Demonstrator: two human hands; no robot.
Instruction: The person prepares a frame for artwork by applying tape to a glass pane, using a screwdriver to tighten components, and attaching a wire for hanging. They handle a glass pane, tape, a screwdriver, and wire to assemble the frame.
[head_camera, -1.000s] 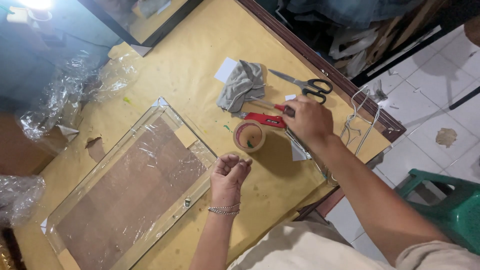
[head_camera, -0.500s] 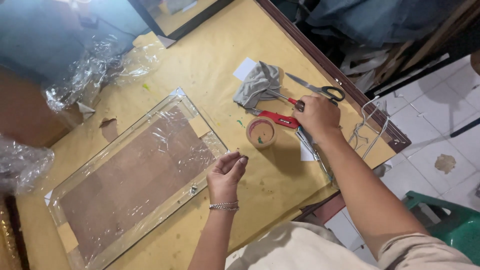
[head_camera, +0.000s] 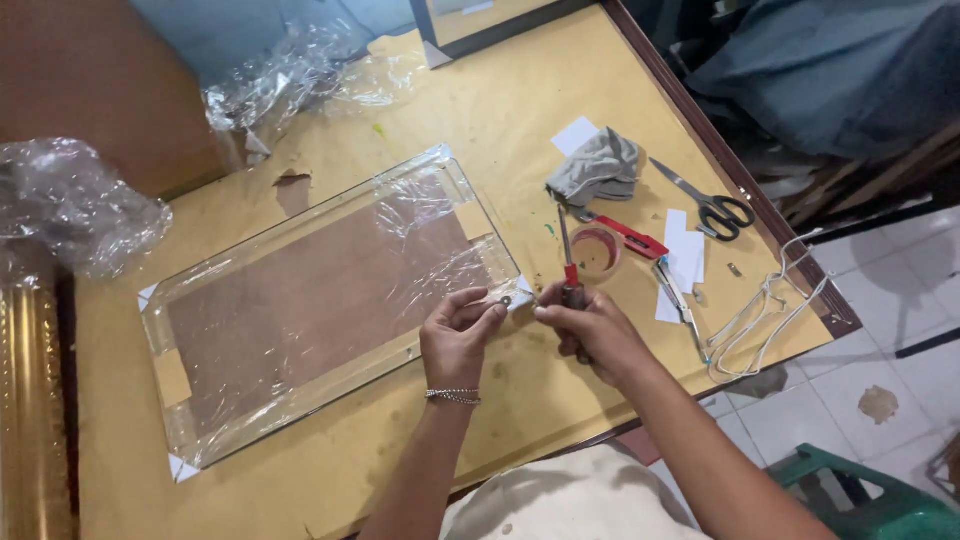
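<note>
While the left hand (head_camera: 458, 335) pinches a small ring (head_camera: 506, 300) by the frame (head_camera: 300, 300), the right hand (head_camera: 590, 335) grips a screwdriver (head_camera: 568, 262), shaft pointing toward upper frame, handle mostly hidden.

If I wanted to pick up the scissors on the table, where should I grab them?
Probably by the black handle loops of the scissors, coming from the table edge side. The loops lie nearest that edge and face outward, while the pointed metal blades aim toward the grey cloth. They lie flat and apart from other things, so fingers can slip into the loops from above without touching the sharp part.
</note>
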